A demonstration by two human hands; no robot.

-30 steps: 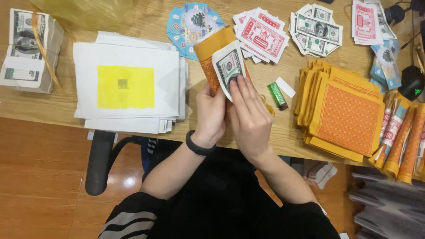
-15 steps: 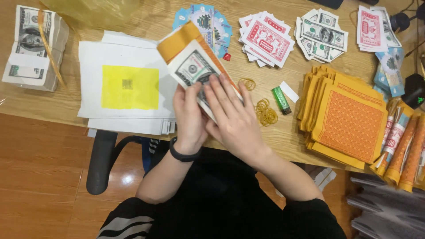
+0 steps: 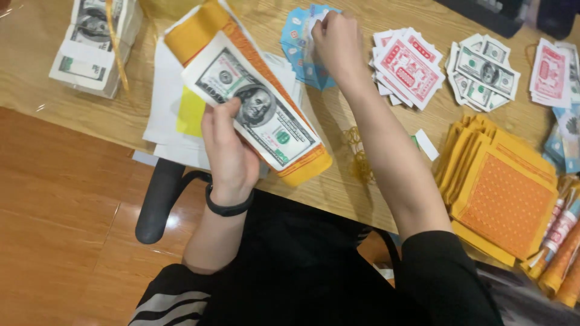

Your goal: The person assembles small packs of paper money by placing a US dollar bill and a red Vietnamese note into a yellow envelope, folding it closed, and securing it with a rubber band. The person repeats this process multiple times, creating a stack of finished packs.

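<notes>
My left hand (image 3: pixel 228 154) grips a stacked bundle (image 3: pixel 254 105) above the desk's near edge: green banknote-style papers on top of yellow and orange paper sheets, tilted down to the right. My right hand (image 3: pixel 334 37) is stretched forward over a fan of blue printed papers (image 3: pixel 299 37) at the far middle of the desk, fingers pinched on one of them. A black band sits on my left wrist.
White sheets with a yellow square (image 3: pixel 181 111) lie under the bundle. A banded banknote stack (image 3: pixel 93 45) sits far left. Red printed papers (image 3: pixel 408 66), green note fans (image 3: pixel 486 75), an orange-yellow paper stack (image 3: pixel 501 193), rubber bands (image 3: pixel 356 154) and paper rolls (image 3: pixel 559 244) lie right.
My right hand let go of the bundle and reached forward to the blue papers. My left hand now holds the bundle alone, shifted left.
</notes>
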